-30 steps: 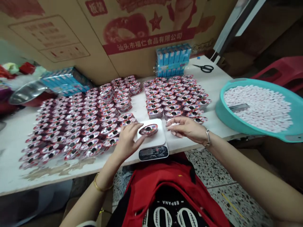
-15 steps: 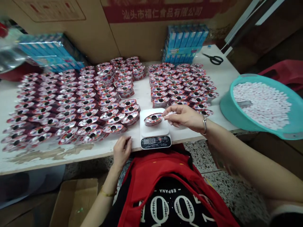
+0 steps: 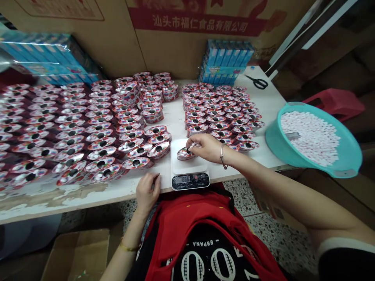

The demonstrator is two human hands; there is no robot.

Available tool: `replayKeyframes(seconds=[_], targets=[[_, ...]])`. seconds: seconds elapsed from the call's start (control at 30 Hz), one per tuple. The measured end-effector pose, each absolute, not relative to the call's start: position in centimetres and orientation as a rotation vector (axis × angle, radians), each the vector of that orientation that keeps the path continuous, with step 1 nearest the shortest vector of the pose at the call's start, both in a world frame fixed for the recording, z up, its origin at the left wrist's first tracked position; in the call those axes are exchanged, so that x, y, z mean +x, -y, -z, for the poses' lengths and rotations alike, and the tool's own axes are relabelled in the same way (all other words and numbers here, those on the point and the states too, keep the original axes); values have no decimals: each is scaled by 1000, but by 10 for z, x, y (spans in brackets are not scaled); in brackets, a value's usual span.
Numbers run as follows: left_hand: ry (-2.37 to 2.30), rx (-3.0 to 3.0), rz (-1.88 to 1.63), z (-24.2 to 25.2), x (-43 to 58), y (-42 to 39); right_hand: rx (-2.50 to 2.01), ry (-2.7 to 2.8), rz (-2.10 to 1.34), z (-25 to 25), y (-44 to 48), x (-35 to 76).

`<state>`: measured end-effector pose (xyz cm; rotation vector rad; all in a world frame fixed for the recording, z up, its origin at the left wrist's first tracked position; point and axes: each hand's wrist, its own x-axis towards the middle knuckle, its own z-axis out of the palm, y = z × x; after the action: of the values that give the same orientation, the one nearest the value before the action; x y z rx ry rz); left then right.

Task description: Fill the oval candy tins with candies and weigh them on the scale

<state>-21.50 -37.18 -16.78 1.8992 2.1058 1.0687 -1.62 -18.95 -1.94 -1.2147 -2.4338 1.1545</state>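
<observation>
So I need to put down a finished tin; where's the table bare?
Bare strips: between the two tin blocks, behind the scale; the right edge between the tins and scissors; the front edge by the left hand. Left of that, tins crowd the table.

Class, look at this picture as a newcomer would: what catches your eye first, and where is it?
Rows of small red oval containers cover the white table. At the front edge, the right hand touches one container on a small scale; the left hand rests on the table edge. A teal basin of pale candies sits right.
</observation>
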Motion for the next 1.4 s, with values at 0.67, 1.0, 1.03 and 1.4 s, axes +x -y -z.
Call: replayKeyframes(seconds=[0.67, 1.0, 1.03, 1.4], targets=[[-2188, 1903, -935, 168, -213, 370, -1165, 2631, -956, 13, 185, -15], [-2078, 1907, -1102, 161, -209, 370, -1132, 1616, -1852, 10, 188, 12], [-2053, 1922, -1150, 156, -207, 369, -1130, 1517, -1895, 11, 189, 18], [-1962, 2431, -838, 98, -170, 319, -1174, 941, -2051, 34, 221, 61]])
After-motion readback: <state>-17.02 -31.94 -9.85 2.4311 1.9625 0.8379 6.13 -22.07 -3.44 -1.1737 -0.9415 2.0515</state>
